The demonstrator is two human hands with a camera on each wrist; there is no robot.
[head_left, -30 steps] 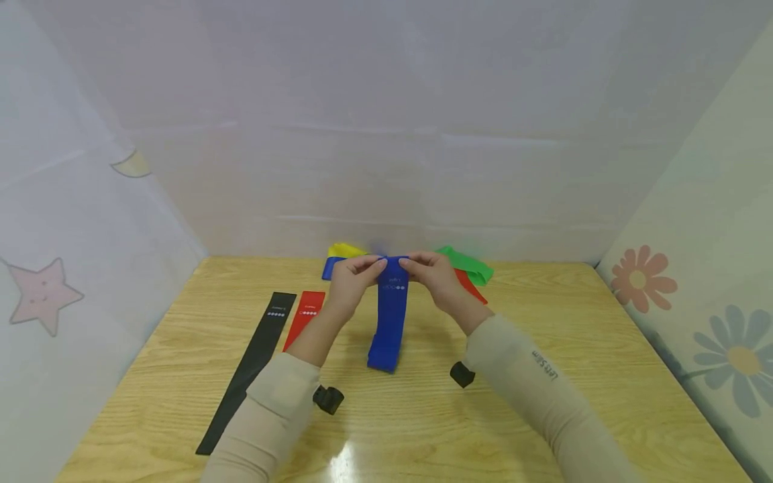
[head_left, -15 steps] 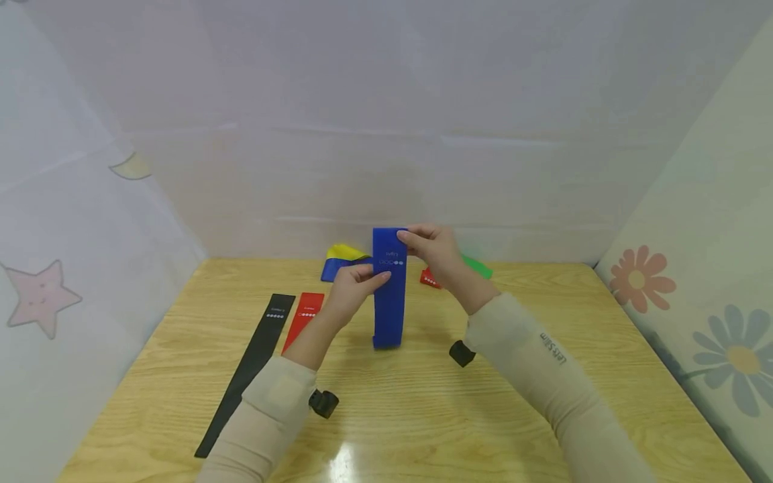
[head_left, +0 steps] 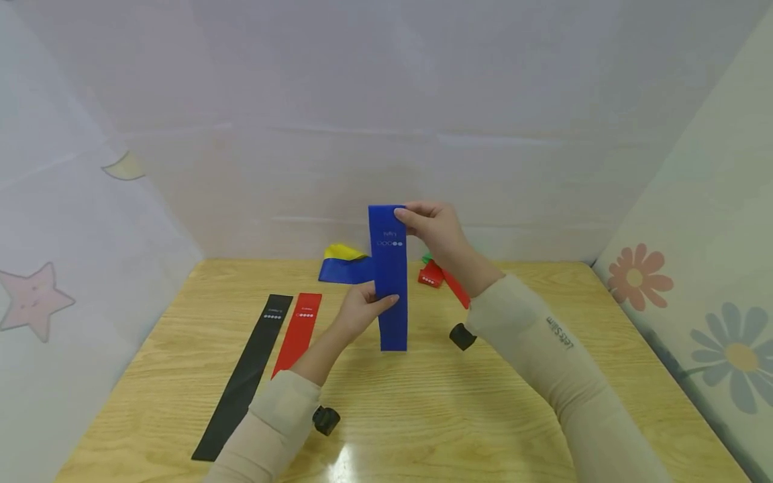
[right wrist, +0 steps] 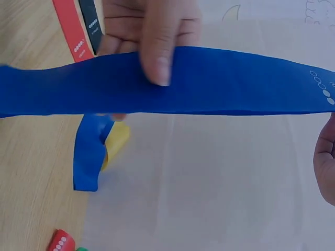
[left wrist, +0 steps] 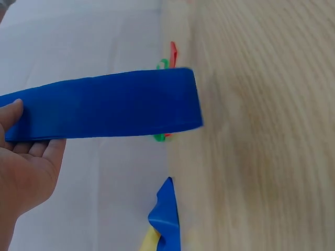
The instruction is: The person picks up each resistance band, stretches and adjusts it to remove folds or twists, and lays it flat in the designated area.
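Only the head view shows the right hand pinching the blue band.

Seven bands: two blue bands, two red, one black, one yellow, one green.

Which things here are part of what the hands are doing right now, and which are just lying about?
In hand:
blue band, held upright
right hand, pinching its top
left hand, gripping its middle

Lying about:
black band
red band
blue and yellow bands
crumpled red band
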